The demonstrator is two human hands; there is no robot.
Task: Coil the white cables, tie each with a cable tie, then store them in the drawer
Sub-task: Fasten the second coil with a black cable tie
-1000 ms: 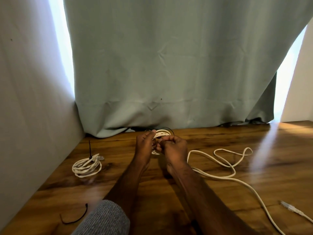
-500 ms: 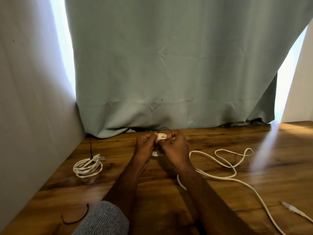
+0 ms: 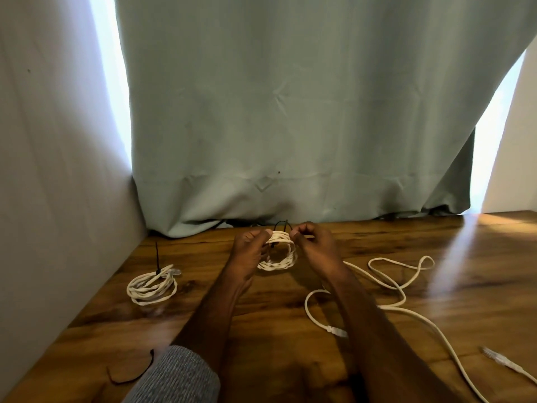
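A small coil of white cable [image 3: 279, 258] hangs between my hands above the wooden table [image 3: 436, 257]. My left hand [image 3: 250, 248] pinches its top left and my right hand [image 3: 315, 247] pinches its top right. A thin black cable tie [image 3: 281, 224] loops over the top of the coil between my fingertips. A second white coil [image 3: 152, 287] lies at the left with a black tie sticking up from it. A loose white cable [image 3: 389, 283] sprawls at the right, with its plug [image 3: 337, 330] under my right forearm. No drawer is in view.
A spare black cable tie [image 3: 130, 373] lies at the front left by my grey sleeve. Another cable end with a clear plug [image 3: 499, 360] rests at the front right. A grey-green curtain [image 3: 290, 112] hangs behind the table; a wall bounds the left side.
My hands have moved slightly apart, so more of the coil shows between them. The loose cable's plug end has slid into view under my right forearm.
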